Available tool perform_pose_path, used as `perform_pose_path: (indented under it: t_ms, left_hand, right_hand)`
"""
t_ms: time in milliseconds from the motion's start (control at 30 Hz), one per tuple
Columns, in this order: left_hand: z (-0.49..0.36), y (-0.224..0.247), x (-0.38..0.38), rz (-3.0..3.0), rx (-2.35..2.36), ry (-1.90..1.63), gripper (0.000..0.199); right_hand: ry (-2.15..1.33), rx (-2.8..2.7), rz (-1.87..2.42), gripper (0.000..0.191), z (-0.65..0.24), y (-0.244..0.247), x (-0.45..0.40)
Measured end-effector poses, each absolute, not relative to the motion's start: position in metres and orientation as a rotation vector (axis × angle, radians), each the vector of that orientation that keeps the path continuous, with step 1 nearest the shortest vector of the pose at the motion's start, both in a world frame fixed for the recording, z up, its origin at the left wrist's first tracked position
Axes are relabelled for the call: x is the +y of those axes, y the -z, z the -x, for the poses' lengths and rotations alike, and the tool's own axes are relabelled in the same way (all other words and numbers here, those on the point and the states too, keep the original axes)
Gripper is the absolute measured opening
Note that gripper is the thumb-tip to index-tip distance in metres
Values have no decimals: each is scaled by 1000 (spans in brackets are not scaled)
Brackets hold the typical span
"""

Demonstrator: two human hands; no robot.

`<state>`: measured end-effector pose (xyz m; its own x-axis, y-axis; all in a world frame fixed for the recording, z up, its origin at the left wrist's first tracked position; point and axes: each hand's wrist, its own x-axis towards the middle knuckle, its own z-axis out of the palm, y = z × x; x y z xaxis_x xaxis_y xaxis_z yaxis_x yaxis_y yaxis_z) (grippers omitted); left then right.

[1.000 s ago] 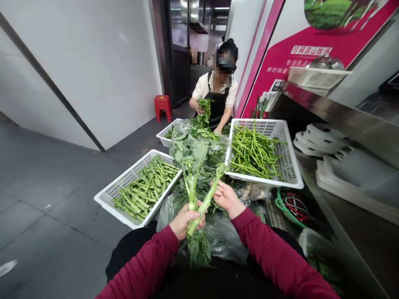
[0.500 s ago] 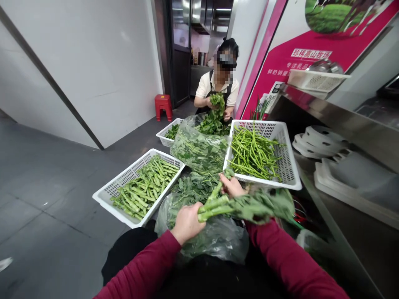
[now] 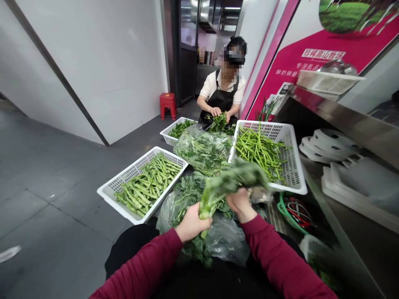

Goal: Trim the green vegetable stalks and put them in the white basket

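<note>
My left hand (image 3: 193, 223) is closed around the thick pale stems of a bunch of Chinese broccoli (image 3: 209, 197), whose leafy ends bend to the right. Over my right hand (image 3: 240, 203) hangs a motion-blurred leaf of the bunch. Its fingers curl in behind the leaf, and what they grip is hidden. Below both hands lies an open clear plastic bag (image 3: 229, 238) with loose dark leaves (image 3: 191, 187) in and around it. To the left, a white basket (image 3: 107, 195) holds trimmed green stalks (image 3: 146, 185).
A white basket (image 3: 294, 166) of long thin green stems stands at right. Ahead, a co-worker (image 3: 222, 89) handles greens behind a bag of leaves (image 3: 204, 147) and a smaller white basket (image 3: 166, 137). A red stool (image 3: 168, 104) is by the wall; a steel shelf (image 3: 352, 112) runs along the right.
The bunch has swung more upright in my left hand, its leaves lifting. My right hand has moved down and slightly right. The co-worker's hands have lowered with their greens.
</note>
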<state>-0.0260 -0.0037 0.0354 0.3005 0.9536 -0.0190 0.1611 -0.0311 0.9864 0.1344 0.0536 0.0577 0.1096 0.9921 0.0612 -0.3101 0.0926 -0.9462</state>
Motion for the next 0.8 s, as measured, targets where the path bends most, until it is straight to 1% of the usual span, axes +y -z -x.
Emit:
perform_pose_path:
  t_ms: [67, 133, 233, 367, 500, 567, 700, 800]
  left_hand:
    - [28, -35, -2, -1203, 890, -869, 24]
    - [31, -33, -1, -998, 727, -818, 27]
    - [34, -29, -1, -823, 542, -787, 29]
    - [35, -28, -3, -738, 409, -795, 26]
    - [35, -31, -2, -745, 398, -779, 25]
    - [36, -31, -2, -776, 423, -770, 26]
    - [36, -27, -5, -828, 454, -762, 27]
    - [31, -24, -9, -818, 477, -806, 28]
  right_hand:
    - [-1243, -962, 962, 17, -125, -51, 54]
    - [-1282, -930, 963, 19, -120, -50, 56]
    - [-1302, -786, 854, 19, -125, -59, 60]
    - [-1344, -687, 718, 15, -135, -71, 62]
    - [-1352, -646, 781, 18, -138, -72, 64]
    - [-1367, -574, 838, 17, -140, -71, 68]
    - [-1605, -404, 854, 10, -142, -69, 67]
    - [-1922, -406, 852, 13, -127, -55, 50]
